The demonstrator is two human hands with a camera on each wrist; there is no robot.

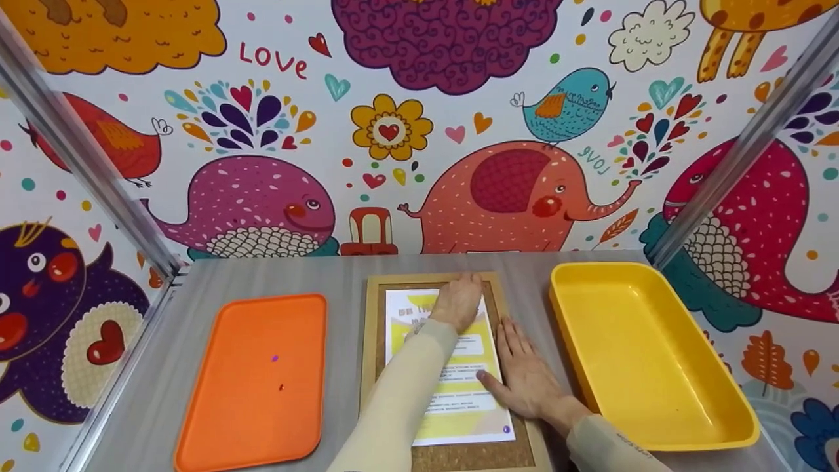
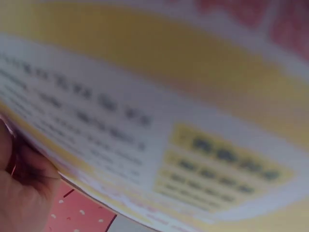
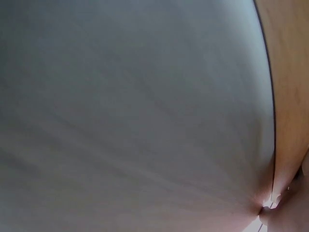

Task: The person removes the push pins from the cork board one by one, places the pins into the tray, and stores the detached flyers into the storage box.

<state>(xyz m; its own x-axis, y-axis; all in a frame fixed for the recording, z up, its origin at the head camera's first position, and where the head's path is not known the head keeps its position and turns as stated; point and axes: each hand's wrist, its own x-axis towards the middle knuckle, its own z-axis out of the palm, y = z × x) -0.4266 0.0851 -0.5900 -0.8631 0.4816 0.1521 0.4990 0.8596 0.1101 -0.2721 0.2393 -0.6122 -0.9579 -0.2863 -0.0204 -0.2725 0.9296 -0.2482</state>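
Observation:
A printed yellow and white sheet lies on a wood-framed corkboard. My left hand is at the sheet's upper right corner with its fingers curled; I cannot tell whether they pinch something small there. In the left wrist view that hand shows at the lower left, beside the blurred sheet. Stretched along the board's right edge, my right hand lies with straight fingers, its thumb over the sheet's edge. A small purple dot, like a pushpin head, sits at the sheet's lower right corner.
To the left lies a flat orange tray with a small purple piece and a small dark red piece. A deep yellow bin stands to the right. A cartoon-printed wall rises behind the grey table.

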